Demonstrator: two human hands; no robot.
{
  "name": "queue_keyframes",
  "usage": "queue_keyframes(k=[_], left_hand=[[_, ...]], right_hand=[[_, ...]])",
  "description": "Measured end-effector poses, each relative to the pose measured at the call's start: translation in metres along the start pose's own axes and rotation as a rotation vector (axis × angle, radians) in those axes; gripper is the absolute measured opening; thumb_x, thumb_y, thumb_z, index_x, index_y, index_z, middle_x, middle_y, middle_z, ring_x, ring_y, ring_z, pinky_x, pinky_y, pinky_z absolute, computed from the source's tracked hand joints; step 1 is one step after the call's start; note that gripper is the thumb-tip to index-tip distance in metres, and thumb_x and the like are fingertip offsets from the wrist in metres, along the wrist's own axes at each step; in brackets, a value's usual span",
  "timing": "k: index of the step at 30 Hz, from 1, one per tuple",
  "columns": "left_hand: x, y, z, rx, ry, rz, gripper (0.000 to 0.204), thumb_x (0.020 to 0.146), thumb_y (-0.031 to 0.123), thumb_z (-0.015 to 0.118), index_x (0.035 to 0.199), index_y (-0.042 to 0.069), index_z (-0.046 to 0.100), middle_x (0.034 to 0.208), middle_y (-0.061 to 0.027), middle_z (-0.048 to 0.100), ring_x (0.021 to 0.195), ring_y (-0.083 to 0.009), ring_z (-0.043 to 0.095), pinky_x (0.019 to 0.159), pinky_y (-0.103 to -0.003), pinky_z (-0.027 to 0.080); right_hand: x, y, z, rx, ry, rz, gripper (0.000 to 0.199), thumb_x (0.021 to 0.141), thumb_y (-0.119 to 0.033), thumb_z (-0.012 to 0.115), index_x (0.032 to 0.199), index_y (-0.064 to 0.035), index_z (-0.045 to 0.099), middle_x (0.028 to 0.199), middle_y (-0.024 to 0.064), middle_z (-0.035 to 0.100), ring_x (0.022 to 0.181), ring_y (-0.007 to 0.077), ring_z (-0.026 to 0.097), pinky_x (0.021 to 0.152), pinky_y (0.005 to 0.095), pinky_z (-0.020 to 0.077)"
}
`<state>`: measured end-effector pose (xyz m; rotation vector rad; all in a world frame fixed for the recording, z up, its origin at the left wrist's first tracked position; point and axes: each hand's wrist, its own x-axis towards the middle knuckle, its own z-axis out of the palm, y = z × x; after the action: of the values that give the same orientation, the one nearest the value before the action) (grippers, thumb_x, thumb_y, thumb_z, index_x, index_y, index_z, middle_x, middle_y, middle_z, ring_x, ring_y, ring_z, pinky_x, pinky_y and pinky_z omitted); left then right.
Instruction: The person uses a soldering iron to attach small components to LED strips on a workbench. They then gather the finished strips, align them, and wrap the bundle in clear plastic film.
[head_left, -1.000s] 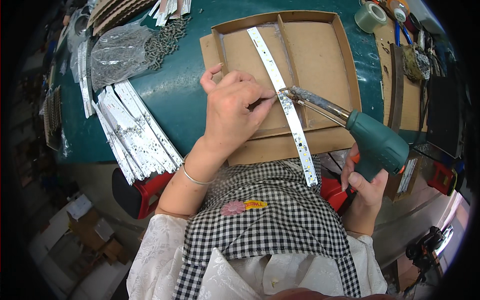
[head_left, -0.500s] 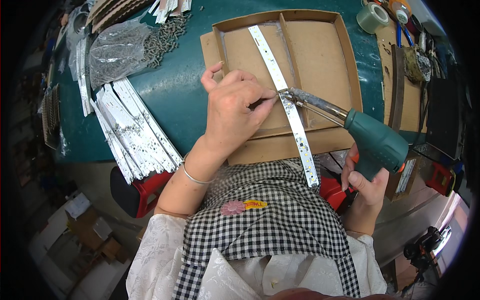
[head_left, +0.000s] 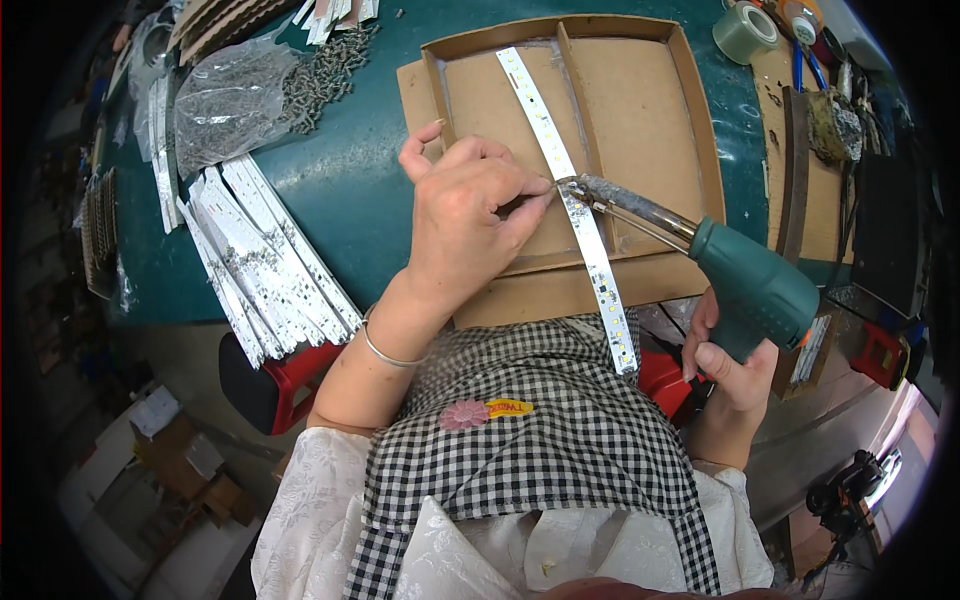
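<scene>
A long white LED strip board lies slantwise across a shallow cardboard tray, its near end reaching past the tray over my checked apron. In my right hand is the green pistol grip of a soldering gun. Its metal tip meets the board about midway along. My left hand pinches at the same spot, thumb and forefinger together beside the tip. Whatever sits between those fingertips is too small to make out. The little finger of that hand is raised.
Left of the tray lies a stack of white strip boards. Behind it are a clear plastic bag and a heap of small metal parts. A tape roll stands at the back right, and a dark bar lies right of the tray.
Both hands, the soldering gun and the board keep almost the same place. The view has shifted very slightly.
</scene>
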<state>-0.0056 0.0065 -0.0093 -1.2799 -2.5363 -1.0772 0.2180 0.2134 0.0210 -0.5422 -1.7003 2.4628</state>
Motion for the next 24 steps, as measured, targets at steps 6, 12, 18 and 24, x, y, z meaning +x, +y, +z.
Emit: queue_keyframes(k=[6, 12, 18, 24], left_hand=[[0.000, -0.001, 0.002, -0.001, 0.016, 0.017, 0.010, 0.070, 0.011, 0.082, 0.075, 0.014, 0.074, 0.069, 0.0041, 0.066, 0.078, -0.0112, 0.064, 0.102, -0.046, 0.030], [-0.001, -0.002, 0.003, -0.011, 0.023, 0.025, 0.011, 0.069, 0.011, 0.082, 0.075, 0.014, 0.074, 0.070, 0.0041, 0.066, 0.077, -0.0111, 0.064, 0.102, -0.046, 0.030], [-0.002, -0.002, 0.002, -0.022, 0.029, 0.008, 0.010, 0.069, 0.010, 0.081, 0.076, 0.014, 0.074, 0.070, 0.0039, 0.066, 0.078, -0.0111, 0.064, 0.102, -0.047, 0.029], [-0.002, -0.004, 0.004, -0.012, 0.030, 0.022, 0.010, 0.070, 0.008, 0.080, 0.077, 0.014, 0.075, 0.069, 0.0038, 0.066, 0.078, -0.0111, 0.064, 0.102, -0.047, 0.029]], right_hand=[[-0.002, 0.000, 0.000, -0.023, 0.042, 0.024, 0.057, 0.079, -0.005, 0.074, 0.125, 0.0091, 0.043, 0.089, 0.0151, 0.052, 0.060, 0.0165, 0.056, 0.048, 0.0264, 0.0510], [0.000, -0.004, 0.013, 0.033, 0.240, -0.057, 0.071, 0.075, -0.012, 0.079, 0.128, 0.0143, 0.039, 0.103, 0.0208, 0.051, 0.055, 0.0173, 0.052, 0.040, 0.0269, 0.0483], [-0.002, -0.003, -0.007, 0.081, 0.165, -0.038, 0.074, 0.074, -0.006, 0.079, 0.133, 0.0119, 0.039, 0.114, 0.0219, 0.053, 0.070, 0.0178, 0.055, 0.042, 0.0275, 0.0501], [-0.002, 0.002, 0.005, 0.072, 0.144, -0.015, 0.068, 0.075, 0.000, 0.075, 0.132, 0.0089, 0.041, 0.111, 0.0196, 0.053, 0.071, 0.0184, 0.057, 0.050, 0.0299, 0.0541]])
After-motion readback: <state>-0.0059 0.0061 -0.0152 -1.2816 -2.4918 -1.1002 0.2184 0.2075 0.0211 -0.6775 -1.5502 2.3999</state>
